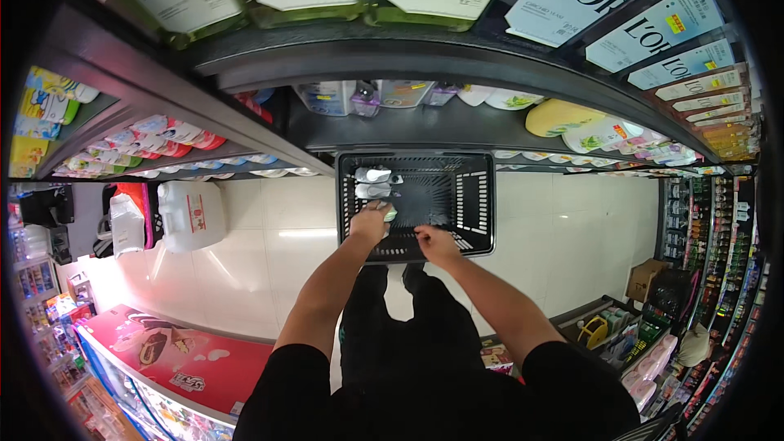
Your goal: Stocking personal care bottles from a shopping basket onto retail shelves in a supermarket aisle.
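Observation:
A black plastic shopping basket [487,204] stands on the floor in front of me, below the shelves. Two white bottles [373,190] lie side by side in its left part, with dark caps or pump heads pointing right. Just nearer to me, my left hand [369,222] reaches into the basket and is closed around another white bottle with some green [390,214]; my fingers hide much of it. My right hand [438,245] is at the basket's near side, its fingers curled. What they hold, if anything, is too small to tell.
Black shelving [457,57] with rows of bottles and boxes overhangs the basket's far side. A white jerrycan [192,216] stands on the floor to the left. At lower left is a red-topped chest cabinet [163,351]. Goods and a cardboard box [645,279] line the right.

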The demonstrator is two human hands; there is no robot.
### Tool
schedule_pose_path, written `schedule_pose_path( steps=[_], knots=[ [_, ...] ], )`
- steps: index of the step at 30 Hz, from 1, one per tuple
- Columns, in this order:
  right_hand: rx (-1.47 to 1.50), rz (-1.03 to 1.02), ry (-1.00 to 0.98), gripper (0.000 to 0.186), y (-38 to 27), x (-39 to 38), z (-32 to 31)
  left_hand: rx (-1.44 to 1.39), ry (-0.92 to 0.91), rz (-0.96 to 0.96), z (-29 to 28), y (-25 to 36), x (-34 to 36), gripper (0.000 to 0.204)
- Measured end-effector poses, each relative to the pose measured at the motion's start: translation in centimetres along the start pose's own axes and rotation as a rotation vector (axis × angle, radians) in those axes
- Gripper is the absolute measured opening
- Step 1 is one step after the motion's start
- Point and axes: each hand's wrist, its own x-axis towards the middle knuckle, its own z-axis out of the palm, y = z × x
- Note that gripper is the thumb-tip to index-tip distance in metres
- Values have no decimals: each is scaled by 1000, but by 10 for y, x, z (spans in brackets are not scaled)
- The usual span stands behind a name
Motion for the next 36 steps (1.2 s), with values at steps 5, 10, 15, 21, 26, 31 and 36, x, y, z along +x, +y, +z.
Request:
schedule_pose_path(
  steps=[5, 10, 15, 21, 26, 31, 36],
  knots=[
    [142, 44, 53, 22, -4, -13, 3, 96, -135, -19, 3, -2, 21, 29],
    [311, 172, 63, 24, 9, -20, -13, 29, -136, -61, -9, 9, 14, 26],
    [376, 165, 90, 22, 10, -16, -25, 96, -187, -179, 3, -6, 22, 35],
    [463, 28, 169, 22, 35, -36, -95, 91, 2, -349, -4, 57, 3, 49],
    [448, -88, 339, 23, 77, -46, -216, -305, 335, -205, -11, 127, -12, 34],
    [465, 15, 498, 24, 151, -73, -353, -568, 561, 8, -75, 270, 44, 25],
    [275, -94, 626, 31, 114, -58, -453, -562, 740, 233, -142, 381, 78, 43]
  ],
)
